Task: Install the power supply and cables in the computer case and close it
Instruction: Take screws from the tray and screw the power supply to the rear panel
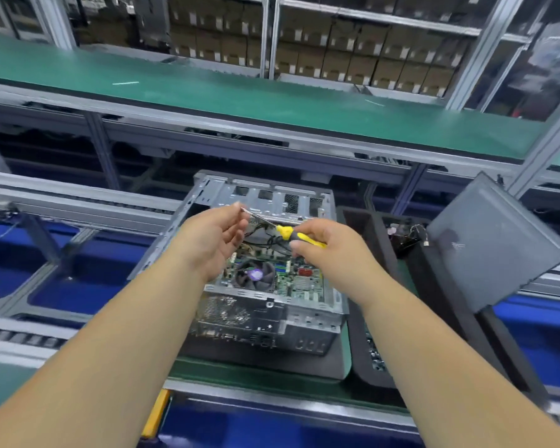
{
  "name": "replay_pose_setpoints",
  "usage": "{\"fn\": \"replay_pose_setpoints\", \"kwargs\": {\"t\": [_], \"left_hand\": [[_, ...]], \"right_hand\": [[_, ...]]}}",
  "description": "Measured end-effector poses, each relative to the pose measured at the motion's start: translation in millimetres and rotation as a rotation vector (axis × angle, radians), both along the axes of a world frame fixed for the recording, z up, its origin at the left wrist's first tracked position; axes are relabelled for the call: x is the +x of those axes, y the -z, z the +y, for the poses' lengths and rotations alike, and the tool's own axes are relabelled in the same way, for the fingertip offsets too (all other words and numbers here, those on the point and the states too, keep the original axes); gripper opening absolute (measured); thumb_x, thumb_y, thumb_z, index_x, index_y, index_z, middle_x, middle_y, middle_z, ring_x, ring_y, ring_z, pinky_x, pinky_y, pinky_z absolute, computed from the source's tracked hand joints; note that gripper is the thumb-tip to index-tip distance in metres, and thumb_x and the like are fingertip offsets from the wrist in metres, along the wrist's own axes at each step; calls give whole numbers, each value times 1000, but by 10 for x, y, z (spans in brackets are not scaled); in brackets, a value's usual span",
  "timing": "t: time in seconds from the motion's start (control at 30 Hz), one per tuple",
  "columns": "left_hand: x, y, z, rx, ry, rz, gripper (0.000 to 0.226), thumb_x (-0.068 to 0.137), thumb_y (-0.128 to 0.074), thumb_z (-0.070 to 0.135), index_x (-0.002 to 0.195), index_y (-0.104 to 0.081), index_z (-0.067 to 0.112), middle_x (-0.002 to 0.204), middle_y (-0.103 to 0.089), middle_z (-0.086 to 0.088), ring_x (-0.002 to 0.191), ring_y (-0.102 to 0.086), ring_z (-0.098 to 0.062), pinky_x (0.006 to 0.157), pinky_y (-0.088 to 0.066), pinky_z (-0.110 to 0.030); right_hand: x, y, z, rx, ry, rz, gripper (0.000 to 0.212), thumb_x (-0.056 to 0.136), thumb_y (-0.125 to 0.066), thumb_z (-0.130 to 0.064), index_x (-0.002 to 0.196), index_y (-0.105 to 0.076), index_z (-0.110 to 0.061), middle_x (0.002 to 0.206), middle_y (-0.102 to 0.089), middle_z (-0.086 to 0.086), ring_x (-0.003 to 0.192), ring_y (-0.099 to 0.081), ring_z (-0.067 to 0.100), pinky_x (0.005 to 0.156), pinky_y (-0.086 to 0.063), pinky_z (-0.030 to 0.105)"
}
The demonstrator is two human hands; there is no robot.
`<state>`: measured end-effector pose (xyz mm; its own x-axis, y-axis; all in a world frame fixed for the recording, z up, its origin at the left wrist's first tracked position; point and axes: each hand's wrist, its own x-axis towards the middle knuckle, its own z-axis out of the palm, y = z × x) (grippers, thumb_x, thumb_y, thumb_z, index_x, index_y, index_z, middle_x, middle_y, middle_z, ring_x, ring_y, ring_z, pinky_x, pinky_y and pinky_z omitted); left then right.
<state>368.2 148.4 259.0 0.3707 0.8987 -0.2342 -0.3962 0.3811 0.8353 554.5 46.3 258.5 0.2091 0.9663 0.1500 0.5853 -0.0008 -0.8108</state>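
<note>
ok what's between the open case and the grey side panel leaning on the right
In the head view, a black foam tray sits between the computer case and side panel, holding loose wires.

One head-worn wide-angle view, looking forward and steeply down over both forearms. It sits close above the open computer case (265,286) at centre frame. Farther off, the green conveyor belt (240,92) crosses the top.

Screwdriver (290,232) tip hidden by fingers.
</note>
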Motion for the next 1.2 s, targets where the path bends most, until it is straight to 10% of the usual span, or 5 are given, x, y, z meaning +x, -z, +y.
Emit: {"fn": "replay_pose_setpoints", "kwargs": {"t": [0.2, 0.43, 0.73, 1.2], "left_hand": [[-498, 175, 160, 226, 95, 280, 25, 94, -61, 29, 112, -66, 12, 94, -73, -2, 81, -69, -9, 75, -54, -22], [-932, 524, 316, 646, -60, 1417, 56, 87, -59, 47, 136, -49, 21, 135, -47, -14, 124, -41, -34, 99, -37, -42], [-809, 633, 274, 453, 67, 1556, 80, 76, -54, 64, 147, -26, 38, 135, -45, -12, 120, -46, -37, 81, -41, -41], [-455, 601, -160, 369, 103, 1351, 79, 81, -57, 55, 151, -23, 41, 157, -25, 0, 131, -43, -28, 82, -33, -32]], "right_hand": [[-437, 298, 61, 27, 162, 168, 8, 96, -60, -31, 94, -66, -35, 83, -71, -10, 83, -63, 8, 86, -53, 40], [-481, 579, 39, 56, 377, 257, 14, 96, -58, -24, 87, -66, -31, 89, -69, -1, 94, -64, 24, 90, -51, 50], [-360, 806, -21, 124, 405, 86, 6, 97, -56, -34, 95, -60, -38, 84, -64, -10, 77, -55, 2, 59, -41, 20], [357, 750, 17, 92, 383, 24, 13, 96, -54, -35, 102, -65, -30, 80, -62, -13, 74, -56, 1, 61, -41, 27]]}}
